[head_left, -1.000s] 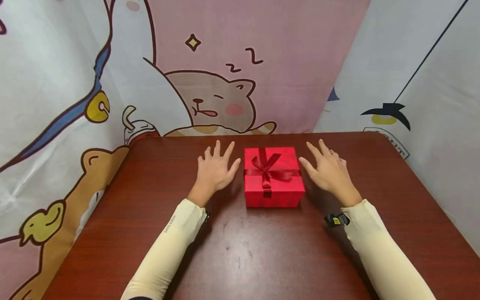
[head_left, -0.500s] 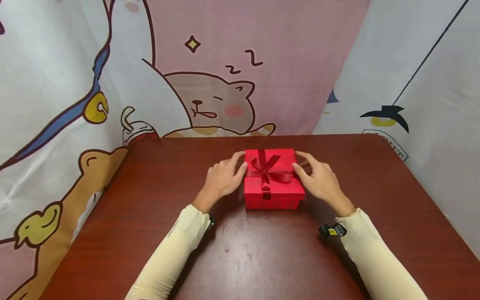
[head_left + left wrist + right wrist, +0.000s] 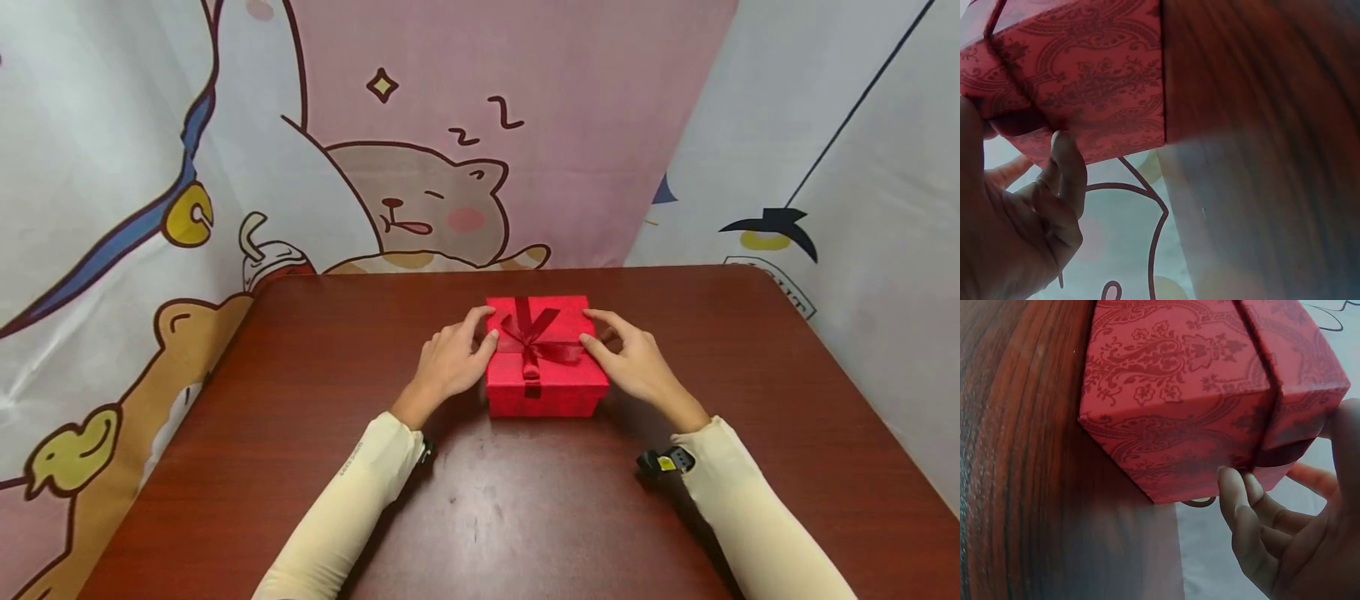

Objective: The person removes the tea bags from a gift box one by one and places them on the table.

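Note:
A red gift box [image 3: 545,403] with a dark floral pattern sits on the table. A dark red ribbon bow [image 3: 531,343] lies on top of its lid [image 3: 517,367]. My left hand [image 3: 448,360] holds the lid's left side, thumb and forefinger on its upper edge. From the opposite side my right hand [image 3: 637,362] grips the lid in the same way. In the left wrist view, curled fingers [image 3: 1067,172] reach under the lid's edge by the ribbon. The right wrist view has fingers [image 3: 1235,494] curled at the lid's lower edge. The box's inside is hidden.
The brown wooden table [image 3: 480,517] extends around the box, its far edge just behind it. A printed cartoon curtain [image 3: 600,133] hangs behind the table and along both sides.
Both hands, spread and apart from the box at first, have moved inward onto the lid's sides, and their fingers have curled round its edges. The box stays in place.

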### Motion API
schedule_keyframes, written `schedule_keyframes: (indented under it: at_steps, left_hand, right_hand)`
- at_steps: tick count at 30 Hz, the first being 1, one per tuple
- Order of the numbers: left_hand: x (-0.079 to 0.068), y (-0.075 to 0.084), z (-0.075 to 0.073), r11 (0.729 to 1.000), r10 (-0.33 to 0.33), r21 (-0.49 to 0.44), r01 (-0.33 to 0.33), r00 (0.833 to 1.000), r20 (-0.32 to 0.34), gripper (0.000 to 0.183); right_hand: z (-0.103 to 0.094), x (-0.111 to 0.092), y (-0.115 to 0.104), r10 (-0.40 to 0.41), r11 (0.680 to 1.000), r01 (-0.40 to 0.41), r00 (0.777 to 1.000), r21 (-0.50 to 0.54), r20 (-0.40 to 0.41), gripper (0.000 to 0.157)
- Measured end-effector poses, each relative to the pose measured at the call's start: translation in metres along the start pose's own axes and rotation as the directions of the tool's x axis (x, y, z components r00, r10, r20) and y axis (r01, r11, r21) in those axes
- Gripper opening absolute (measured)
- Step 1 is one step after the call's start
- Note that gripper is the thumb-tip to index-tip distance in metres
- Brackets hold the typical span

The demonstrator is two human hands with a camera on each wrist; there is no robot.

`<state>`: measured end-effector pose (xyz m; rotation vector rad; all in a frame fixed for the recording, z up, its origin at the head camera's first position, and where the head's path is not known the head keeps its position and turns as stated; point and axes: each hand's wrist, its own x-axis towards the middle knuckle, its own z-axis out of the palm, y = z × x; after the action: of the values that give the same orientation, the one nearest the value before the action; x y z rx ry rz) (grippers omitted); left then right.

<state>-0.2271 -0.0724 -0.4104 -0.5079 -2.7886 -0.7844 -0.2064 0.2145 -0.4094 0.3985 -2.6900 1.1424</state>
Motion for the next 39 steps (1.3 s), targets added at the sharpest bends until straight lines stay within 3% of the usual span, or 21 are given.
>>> schedule_keyframes:
  at_steps: [12,18,25,31,39]
  left_hand:
    - [0.003,0.003,-0.007,0.997,-0.004,-0.083,0.004,1.0,0.0,0.041]
    - [0.008,0.009,-0.024,0.993,0.018,-0.113,-0.019,1.0,-0.012,0.041]
    - [0.016,0.013,-0.054,0.988,0.057,-0.142,-0.063,0.997,-0.045,0.041]
    - [0.013,-0.001,-0.08,0.992,0.026,-0.127,-0.03,0.999,-0.031,0.042]
    - [0.003,-0.031,-0.11,0.995,-0.025,-0.099,0.026,1.0,0.008,0.045]
  right_hand:
    - [-0.005,0.002,-0.008,0.004,1.0,-0.004,1.0,0.0,-0.01,0.046]
    - [-0.016,0.008,-0.023,0.001,1.0,-0.001,1.0,0.003,-0.022,0.046]
    - [-0.027,0.02,-0.049,0.011,1.0,-0.011,0.999,0.02,-0.042,0.047]
    - [-0.016,0.034,-0.071,-0.006,1.0,0.006,1.0,0.017,-0.011,0.047]
    - [0.011,0.051,-0.101,-0.01,0.999,0.007,0.998,0.048,0.059,0.049]
